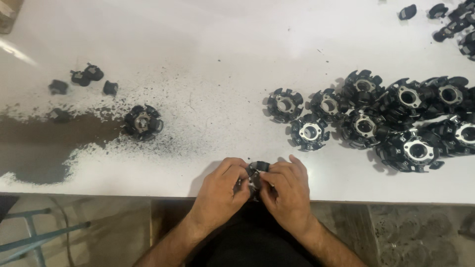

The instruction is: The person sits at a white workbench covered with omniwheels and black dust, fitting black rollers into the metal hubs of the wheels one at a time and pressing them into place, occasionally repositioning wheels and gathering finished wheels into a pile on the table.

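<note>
Black plastic with a metal centre, the round slotted part [257, 174] sits clasped between both hands at the near edge of the white table [208, 59]. The left hand [221, 190] grips its left side with curled fingers; the right hand [288, 190] grips its right side, thumb pressed on top. A heap of like parts [396, 116] lies beyond and right of it, a single one [143, 121] beyond and left, amid dark dust [44, 148] with small black pieces [81, 81] farther left.

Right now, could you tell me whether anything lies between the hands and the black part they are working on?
Nothing visible: the left hand and right hand both hold the black part directly, at the table's near edge.
</note>
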